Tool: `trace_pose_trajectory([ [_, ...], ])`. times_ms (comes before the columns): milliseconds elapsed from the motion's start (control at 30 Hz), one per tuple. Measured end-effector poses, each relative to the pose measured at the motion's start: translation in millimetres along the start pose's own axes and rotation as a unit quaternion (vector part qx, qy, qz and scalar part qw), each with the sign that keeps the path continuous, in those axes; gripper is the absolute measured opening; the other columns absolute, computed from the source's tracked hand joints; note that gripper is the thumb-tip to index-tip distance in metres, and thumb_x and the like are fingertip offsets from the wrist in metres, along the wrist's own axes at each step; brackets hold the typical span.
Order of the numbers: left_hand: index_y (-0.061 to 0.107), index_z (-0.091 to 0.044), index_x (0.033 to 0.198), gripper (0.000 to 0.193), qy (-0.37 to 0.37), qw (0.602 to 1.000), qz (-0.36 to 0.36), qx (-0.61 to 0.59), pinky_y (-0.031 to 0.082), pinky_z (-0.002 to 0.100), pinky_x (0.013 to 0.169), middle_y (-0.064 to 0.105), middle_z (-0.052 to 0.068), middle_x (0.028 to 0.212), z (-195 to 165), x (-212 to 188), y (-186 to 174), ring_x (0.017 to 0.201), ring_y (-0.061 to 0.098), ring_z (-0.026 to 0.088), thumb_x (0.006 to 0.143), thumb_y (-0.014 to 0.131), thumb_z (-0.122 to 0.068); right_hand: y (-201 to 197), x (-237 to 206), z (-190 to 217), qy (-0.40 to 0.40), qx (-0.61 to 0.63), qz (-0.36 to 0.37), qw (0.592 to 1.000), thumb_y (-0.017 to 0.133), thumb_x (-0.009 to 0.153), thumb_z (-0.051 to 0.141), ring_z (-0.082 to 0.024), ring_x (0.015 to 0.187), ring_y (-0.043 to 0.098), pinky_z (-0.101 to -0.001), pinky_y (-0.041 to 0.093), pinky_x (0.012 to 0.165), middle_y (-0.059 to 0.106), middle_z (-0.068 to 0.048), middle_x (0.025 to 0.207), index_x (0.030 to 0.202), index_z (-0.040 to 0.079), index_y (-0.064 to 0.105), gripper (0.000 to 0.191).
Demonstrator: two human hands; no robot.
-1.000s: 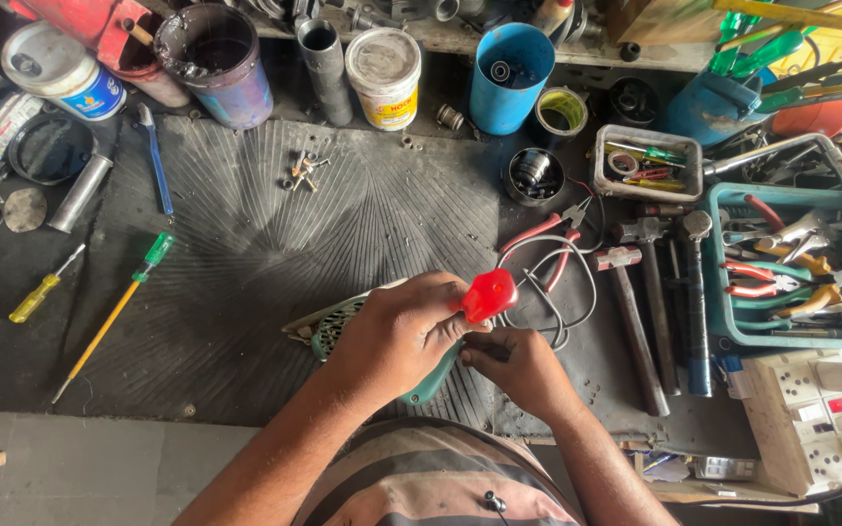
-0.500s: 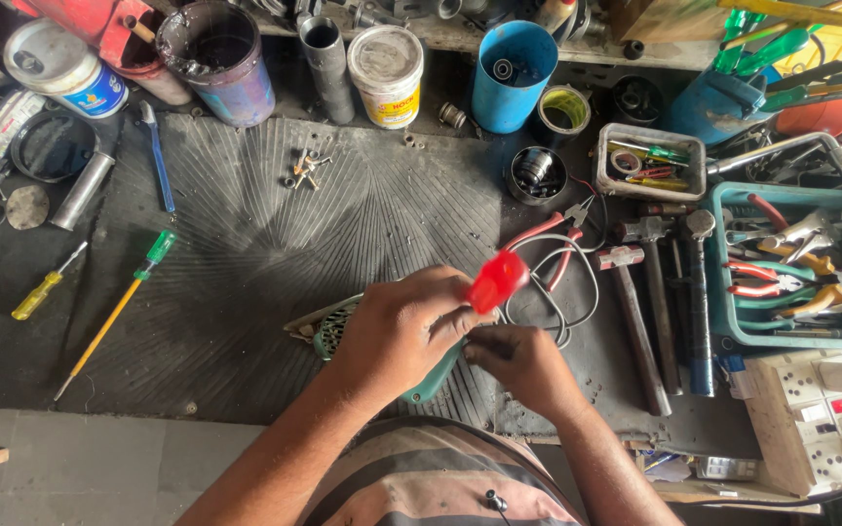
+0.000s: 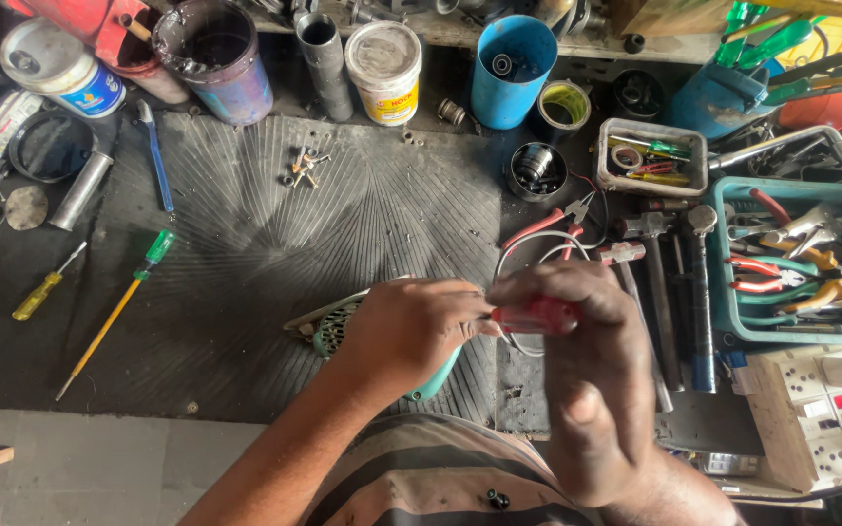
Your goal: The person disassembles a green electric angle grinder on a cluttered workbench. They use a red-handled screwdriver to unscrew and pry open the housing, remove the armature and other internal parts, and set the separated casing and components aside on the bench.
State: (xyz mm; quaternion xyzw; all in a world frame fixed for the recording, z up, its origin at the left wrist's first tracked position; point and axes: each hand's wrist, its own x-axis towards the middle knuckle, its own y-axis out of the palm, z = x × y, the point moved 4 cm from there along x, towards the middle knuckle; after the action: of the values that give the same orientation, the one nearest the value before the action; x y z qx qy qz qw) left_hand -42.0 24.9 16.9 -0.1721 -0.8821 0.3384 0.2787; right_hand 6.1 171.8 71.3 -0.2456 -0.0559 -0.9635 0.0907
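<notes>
A dark workbench (image 3: 12,341) fills the view, and most of its middle is covered by a black ribbed rubber mat (image 3: 275,224) with a fan of grooves. On the right sits a teal plastic basket (image 3: 733,321) full of pliers, with a row of hammers (image 3: 669,282) lying just beside it on the bench. Below that is a cream switch board (image 3: 816,409). Along the back edge stand a paint-stained purple bucket (image 3: 214,60), a blue cylindrical tub (image 3: 514,58) and a white lidded pot (image 3: 384,58).

Near the front edge of the mat lies a teal fan-guard-like part (image 3: 328,326), mostly covered by the person's left hand (image 3: 411,326), which is clenched over it and presses down on it. The right hand (image 3: 592,380) is raised just beside the left, its fingers wrapped around the red handle of a screwdriver (image 3: 536,316). The handle lies across between the two hands, its tip end hidden under the left hand's fingers. White wires (image 3: 514,255) loop on the bench just behind the hands, beside red-handled pliers (image 3: 538,226).

Well off to the left lie a long yellow-shafted screwdriver with a green handle (image 3: 114,312) and a short yellow-handled screwdriver (image 3: 39,290), apart from each other. A small heap of screws (image 3: 302,168) rests on the mat's far side.
</notes>
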Motion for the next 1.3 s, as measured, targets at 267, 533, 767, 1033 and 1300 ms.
trace_pose_trajectory([
  [267,0.07,-0.01,0.095,0.018,-0.035,0.997,0.064,0.008,0.056,0.042,0.078,0.072,0.005,0.09,6.5,-2.1,4.7,0.09,0.072,0.026,0.093,0.074,-0.027,-8.9,30.7,-22.0,0.074,0.097,0.024,0.992,0.057,0.111,0.034,-0.016,0.063,0.046,-0.0306,0.037,0.059,0.054,-0.014,0.071,0.08,0.0,0.047,0.047],
  [533,0.069,-0.008,0.107,0.021,0.019,0.999,-0.029,0.012,0.056,0.041,0.082,0.075,0.007,0.105,1.4,-1.9,4.8,0.095,0.072,0.027,0.091,0.073,-0.02,-11.8,55.0,-29.6,0.053,0.145,0.106,0.982,0.056,0.109,0.034,-0.016,0.061,0.05,-0.0331,0.04,0.061,0.054,-0.011,0.072,0.083,0.002,0.05,0.043],
  [767,0.07,-0.008,0.107,0.045,-0.065,0.961,-0.084,0.255,0.047,0.058,0.095,0.072,0.006,0.103,-1.4,-8.3,-18.3,0.098,0.069,0.026,0.071,0.078,-0.033,-8.6,40.1,-17.6,0.043,-0.004,-0.078,0.996,0.05,0.111,0.031,-0.019,0.092,0.059,-0.0321,0.053,0.088,0.059,-0.013,0.101,0.115,0.0,0.049,0.031],
  [1033,0.068,-0.006,0.091,0.015,-0.192,0.96,0.085,0.184,0.057,0.046,0.069,0.071,0.012,0.084,29.7,-16.1,-11.1,0.077,0.071,0.031,0.086,0.069,-0.02,-0.2,53.0,-29.0,-0.017,-0.023,-0.014,1.0,0.042,0.118,0.036,-0.009,0.055,0.042,-0.0243,0.034,0.053,0.054,-0.011,0.068,0.095,0.001,0.043,0.042],
  [1300,0.07,-0.001,0.097,0.022,-0.124,0.978,0.038,0.163,0.057,0.045,0.061,0.07,0.015,0.079,36.2,-22.5,-13.7,0.07,0.071,0.032,0.078,0.071,-0.012,-0.8,66.1,-46.2,0.009,0.018,-0.003,1.0,0.046,0.114,0.036,-0.011,0.048,0.04,-0.0267,0.032,0.046,0.047,-0.01,0.06,0.08,0.002,0.042,0.049],
])
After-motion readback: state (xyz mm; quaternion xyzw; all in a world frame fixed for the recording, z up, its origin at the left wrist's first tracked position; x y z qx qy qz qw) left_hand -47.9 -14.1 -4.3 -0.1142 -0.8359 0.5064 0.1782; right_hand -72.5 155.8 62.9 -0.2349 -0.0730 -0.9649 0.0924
